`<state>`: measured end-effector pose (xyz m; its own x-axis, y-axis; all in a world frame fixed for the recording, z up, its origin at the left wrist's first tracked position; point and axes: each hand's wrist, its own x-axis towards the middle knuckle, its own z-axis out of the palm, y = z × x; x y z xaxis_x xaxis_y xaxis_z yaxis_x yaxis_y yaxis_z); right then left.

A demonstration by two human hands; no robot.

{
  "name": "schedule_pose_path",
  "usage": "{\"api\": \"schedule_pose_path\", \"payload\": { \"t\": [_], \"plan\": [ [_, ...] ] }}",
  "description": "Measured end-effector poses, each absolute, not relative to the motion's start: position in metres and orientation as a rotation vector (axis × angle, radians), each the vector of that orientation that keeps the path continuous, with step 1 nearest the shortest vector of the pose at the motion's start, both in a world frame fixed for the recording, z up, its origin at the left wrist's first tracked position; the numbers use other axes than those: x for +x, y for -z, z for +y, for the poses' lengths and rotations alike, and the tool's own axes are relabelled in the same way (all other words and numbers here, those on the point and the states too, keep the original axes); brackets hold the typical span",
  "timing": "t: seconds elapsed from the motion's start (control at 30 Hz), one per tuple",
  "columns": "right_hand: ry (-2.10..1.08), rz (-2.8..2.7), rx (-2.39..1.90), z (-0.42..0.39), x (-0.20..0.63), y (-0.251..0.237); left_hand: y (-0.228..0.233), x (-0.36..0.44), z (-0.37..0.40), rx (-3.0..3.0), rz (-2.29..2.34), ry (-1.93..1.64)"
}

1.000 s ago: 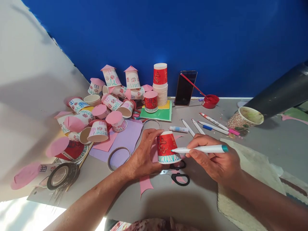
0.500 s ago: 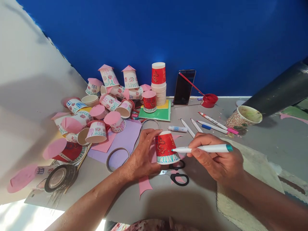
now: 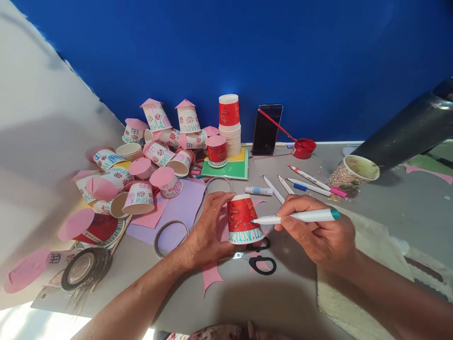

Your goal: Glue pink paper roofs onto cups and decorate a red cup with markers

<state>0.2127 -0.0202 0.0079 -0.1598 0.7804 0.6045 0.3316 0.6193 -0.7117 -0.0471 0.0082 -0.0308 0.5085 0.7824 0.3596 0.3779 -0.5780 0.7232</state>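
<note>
My left hand (image 3: 205, 231) grips a red paper cup (image 3: 243, 215), turned upside down, between thumb and fingers. Gold figures cover its side, and green grass-like strokes run round the white band near its rim. In my right hand (image 3: 314, 231) is a white marker (image 3: 293, 217) with a green end, held like a pen. Its tip is at the cup's right side; whether it touches I cannot tell. Black-handled scissors (image 3: 262, 265) lie beneath and beside the cup, partly hidden, among pink paper scraps (image 3: 212, 278).
Decorated cups with pink paper tops (image 3: 141, 196) are heaped on the left. Behind stand a cup stack (image 3: 230, 113), a phone (image 3: 268, 130) and a red pot (image 3: 303, 148). Several markers (image 3: 272, 189) and a glue stick (image 3: 259, 191) lie nearby. A patterned cup (image 3: 354, 172) stands right; tape rolls (image 3: 171, 238) lie left.
The whole view has shifted slightly. My left hand still holds the cup, and the marker tip stays at nearly the same spot beside it.
</note>
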Motion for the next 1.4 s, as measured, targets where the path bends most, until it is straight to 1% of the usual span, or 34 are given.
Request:
{"api": "schedule_pose_path", "payload": {
  "t": [0.17, 0.37, 0.6, 0.9, 1.4],
  "plan": [
    [-0.543, -1.813, -0.861, -0.0203, 0.2103, -0.0065, 0.0334, -0.0462, 0.0072, 2.172, 0.916, -0.921],
    [-0.49, -1.774, -0.901, -0.0203, 0.211, -0.0081, 0.032, -0.044, 0.0065, 2.184, 0.927, -0.949],
    [-0.511, -1.831, -0.854, -0.0194, 0.2093, -0.0081, 0.0291, -0.0419, 0.0049, 2.202, 0.874, -0.942],
    [-0.44, -1.804, -0.872, -0.0195, 0.211, -0.0108, 0.0298, -0.043, 0.0051, 2.188, 0.927, -0.945],
    [-0.473, -1.806, -0.873, -0.0201, 0.2123, -0.0134, 0.0294, -0.0408, 0.005, 2.135, 0.898, -0.959]
  ]
}}
